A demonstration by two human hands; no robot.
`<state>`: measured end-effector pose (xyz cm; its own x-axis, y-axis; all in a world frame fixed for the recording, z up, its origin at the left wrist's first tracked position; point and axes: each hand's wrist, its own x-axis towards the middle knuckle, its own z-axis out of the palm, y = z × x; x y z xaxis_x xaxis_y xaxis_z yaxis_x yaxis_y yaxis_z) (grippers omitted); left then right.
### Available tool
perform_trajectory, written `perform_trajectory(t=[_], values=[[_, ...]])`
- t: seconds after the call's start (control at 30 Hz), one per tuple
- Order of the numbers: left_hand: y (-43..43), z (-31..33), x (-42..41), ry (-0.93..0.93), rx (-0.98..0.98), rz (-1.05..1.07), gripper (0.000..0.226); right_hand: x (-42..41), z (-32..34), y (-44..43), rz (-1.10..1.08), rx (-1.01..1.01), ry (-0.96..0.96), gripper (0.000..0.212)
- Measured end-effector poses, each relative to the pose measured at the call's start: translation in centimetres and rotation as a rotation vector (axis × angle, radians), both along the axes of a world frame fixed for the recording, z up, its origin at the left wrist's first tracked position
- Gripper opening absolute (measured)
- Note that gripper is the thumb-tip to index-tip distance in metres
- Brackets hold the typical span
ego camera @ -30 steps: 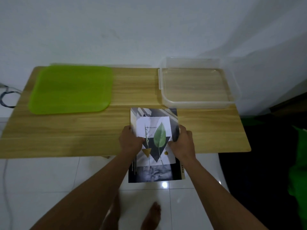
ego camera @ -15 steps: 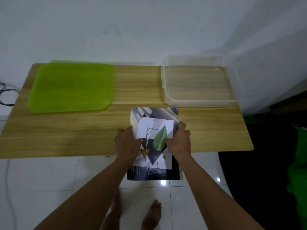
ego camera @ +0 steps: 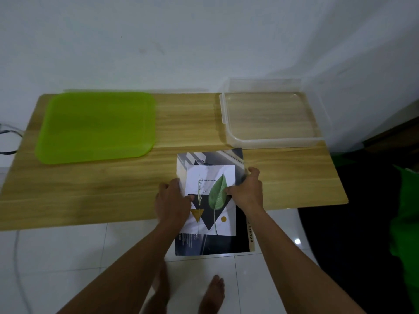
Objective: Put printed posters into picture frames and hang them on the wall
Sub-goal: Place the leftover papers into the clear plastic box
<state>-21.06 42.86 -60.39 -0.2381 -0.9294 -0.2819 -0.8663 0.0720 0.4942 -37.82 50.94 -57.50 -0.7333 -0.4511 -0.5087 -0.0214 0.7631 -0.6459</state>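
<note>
A small white poster (ego camera: 210, 200) with a green leaf, a thin stem and dark triangles lies on top of a larger dark grey poster (ego camera: 213, 243). Both overhang the front edge of the wooden table (ego camera: 113, 191). My left hand (ego camera: 173, 200) grips the stack at its left edge, thumb on the small poster. At the right edge my right hand (ego camera: 246, 189) holds it, thumb pressed on the leaf. No picture frame is visible.
A lime green tray (ego camera: 97, 128) lies at the table's back left. A clear plastic tray (ego camera: 272, 118) sits at the back right against the white wall. Bare feet (ego camera: 212, 293) stand on the white tiled floor below. A green object (ego camera: 405, 223) is at the far right.
The small leaf poster has slid slightly toward me over the dark poster, and both hands shifted a little along its edges. The camera has tilted slightly.
</note>
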Motion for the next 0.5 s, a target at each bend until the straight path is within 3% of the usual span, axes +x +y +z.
perform_trajectory(t=[0.3,0.5], values=[[-0.3,0.2,0.8,0.041,0.018,0.019,0.054,0.2,0.1,0.3,-0.024,-0.069,-0.103,0.07],[-0.7,0.5,1.3,0.168,0.128,0.068,0.075,0.5,0.2,1.4,0.007,-0.285,-0.176,0.097]])
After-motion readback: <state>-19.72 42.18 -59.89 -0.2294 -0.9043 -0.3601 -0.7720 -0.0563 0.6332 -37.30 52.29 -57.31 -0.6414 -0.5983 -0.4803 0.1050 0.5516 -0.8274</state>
